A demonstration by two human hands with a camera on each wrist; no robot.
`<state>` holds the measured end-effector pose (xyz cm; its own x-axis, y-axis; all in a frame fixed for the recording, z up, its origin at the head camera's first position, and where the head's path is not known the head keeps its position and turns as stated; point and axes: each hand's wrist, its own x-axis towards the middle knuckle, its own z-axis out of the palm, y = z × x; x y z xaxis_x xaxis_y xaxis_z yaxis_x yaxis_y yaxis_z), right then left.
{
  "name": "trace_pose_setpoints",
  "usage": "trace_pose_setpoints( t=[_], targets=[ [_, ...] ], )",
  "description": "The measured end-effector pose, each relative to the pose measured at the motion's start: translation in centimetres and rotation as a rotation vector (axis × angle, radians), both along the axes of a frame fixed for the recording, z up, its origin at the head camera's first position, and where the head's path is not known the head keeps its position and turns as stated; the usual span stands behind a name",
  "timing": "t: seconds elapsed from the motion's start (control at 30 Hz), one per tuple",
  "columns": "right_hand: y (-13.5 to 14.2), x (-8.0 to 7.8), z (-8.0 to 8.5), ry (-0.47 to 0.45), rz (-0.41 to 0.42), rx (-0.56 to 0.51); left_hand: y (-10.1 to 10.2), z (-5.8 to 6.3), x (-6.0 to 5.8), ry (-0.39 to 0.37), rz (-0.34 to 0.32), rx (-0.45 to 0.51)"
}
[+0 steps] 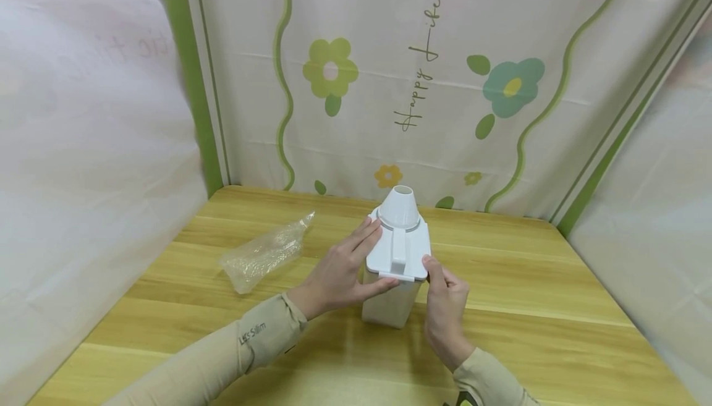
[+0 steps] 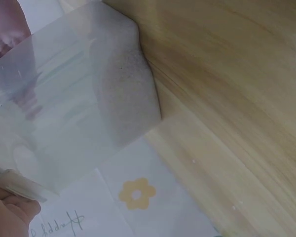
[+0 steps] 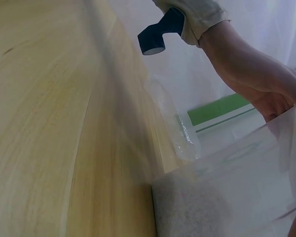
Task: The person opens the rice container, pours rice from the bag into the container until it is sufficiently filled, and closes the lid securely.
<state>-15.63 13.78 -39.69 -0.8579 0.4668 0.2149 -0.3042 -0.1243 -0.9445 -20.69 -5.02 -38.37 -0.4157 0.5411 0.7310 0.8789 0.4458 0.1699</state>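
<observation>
A clear-walled storage container (image 1: pixel 386 304) stands on the table, topped by a white lid (image 1: pixel 381 251). A white cone-shaped spout (image 1: pixel 400 208) with a round hole rises from the lid's far end. My left hand (image 1: pixel 339 270) holds the lid from the left, fingers along its side and thumb across the front edge. At the front right corner, my right hand (image 1: pixel 447 307) grips the lid's edge, thumb on top and the other fingers curled. Through the container wall (image 3: pixel 227 192) in the right wrist view, a pale grainy area shows near the bottom.
A crumpled clear plastic bag (image 1: pixel 264 254) lies on the wooden table (image 1: pixel 528 282), left of the container. Behind the table hangs a flowered curtain (image 1: pixel 233 84), with pale sheets (image 1: pixel 94 165) at both sides.
</observation>
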Motion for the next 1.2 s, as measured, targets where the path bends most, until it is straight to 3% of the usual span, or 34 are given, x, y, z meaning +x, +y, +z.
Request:
trace_pose_setpoints(
  t=[1.07,1.2],
  targets=[
    [-0.07,0.24,-0.21,0.001,0.022,-0.009,-0.13,-0.27,0.02,0.001,-0.004,0.006],
    [0.33,0.35,0.02,-0.018,0.061,0.004,-0.1,-0.14,0.07,-0.018,0.0,-0.006]
  ],
)
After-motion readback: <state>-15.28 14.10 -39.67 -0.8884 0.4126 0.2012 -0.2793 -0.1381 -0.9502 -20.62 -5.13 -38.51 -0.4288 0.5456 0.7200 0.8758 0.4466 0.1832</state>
